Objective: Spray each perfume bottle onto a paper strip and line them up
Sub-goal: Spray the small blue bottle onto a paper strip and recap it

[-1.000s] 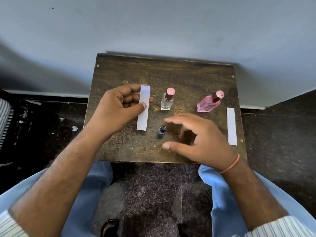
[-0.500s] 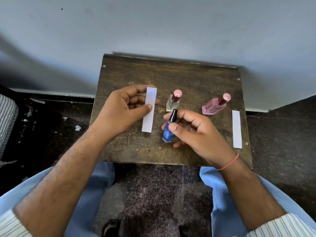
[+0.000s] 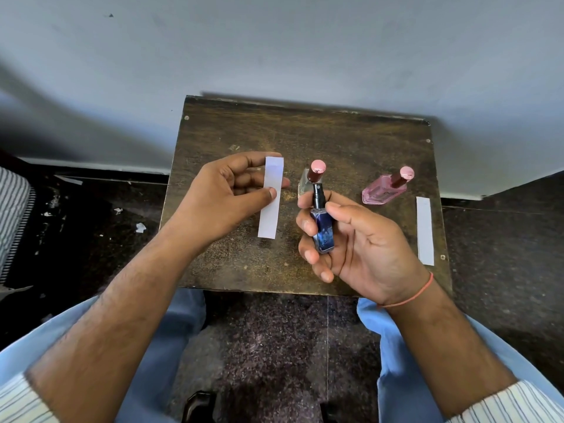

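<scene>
My left hand [image 3: 219,199] pinches a white paper strip [image 3: 270,206] between thumb and fingers, holding it upright over the small wooden table [image 3: 305,138]. My right hand [image 3: 360,239] grips a small blue perfume bottle [image 3: 322,230] with a black spray nozzle, raised above the table just right of the strip. Behind it a clear bottle [image 3: 308,178] with a pink cap stands on the table, partly hidden by the blue bottle. Further right stands a pink bottle [image 3: 385,191] with a pink cap. A second paper strip [image 3: 425,230] lies flat near the table's right edge.
The table stands against a grey wall [image 3: 274,50]. Dark speckled floor [image 3: 91,227] with paper scraps surrounds it. My knees in light blue trousers [image 3: 396,331] sit at the table's near edge.
My right hand reached for the blue bottle on the table, picked it up and has lifted it beside the strip. My left hand has kept holding the strip.
</scene>
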`<state>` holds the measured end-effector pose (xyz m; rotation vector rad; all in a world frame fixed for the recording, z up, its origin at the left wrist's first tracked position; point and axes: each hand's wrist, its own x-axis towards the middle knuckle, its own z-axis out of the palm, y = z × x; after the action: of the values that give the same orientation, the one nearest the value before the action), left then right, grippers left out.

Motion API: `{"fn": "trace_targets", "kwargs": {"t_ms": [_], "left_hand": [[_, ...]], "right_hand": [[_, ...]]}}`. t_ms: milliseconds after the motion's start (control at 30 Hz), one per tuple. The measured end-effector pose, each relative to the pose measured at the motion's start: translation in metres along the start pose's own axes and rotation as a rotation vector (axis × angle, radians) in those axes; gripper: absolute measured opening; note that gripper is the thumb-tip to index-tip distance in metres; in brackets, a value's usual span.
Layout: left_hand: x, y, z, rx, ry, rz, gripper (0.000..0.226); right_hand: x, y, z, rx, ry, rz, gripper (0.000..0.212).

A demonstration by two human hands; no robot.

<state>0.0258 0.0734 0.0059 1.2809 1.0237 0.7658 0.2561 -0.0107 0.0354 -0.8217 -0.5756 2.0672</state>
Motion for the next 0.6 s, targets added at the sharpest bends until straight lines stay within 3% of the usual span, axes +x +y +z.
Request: {"fn": "trace_targets", "kwargs": {"t_ms": [300,467,600], "left_hand": [[-0.0025,0.0034,0.0033,-0.068,-0.071,-0.106,0.044],[-0.0040,0.0017,0.0072,-0.075,-0.101,-0.135,0.043],[-0.0059,-0.0008,0.0064,-0.076,-0.135,-0.144,0.041]], "right_hand": [[0.0002,0.0015,-0.0043,-0.330,0.097,-0.155,0.024],[0.0024,0.0037,-0.0026,-0.321,0.159,-0.095,0.015],[0.0052,0.0033,-0.0008,-0.269,0.226,0.003,0.040]]}}
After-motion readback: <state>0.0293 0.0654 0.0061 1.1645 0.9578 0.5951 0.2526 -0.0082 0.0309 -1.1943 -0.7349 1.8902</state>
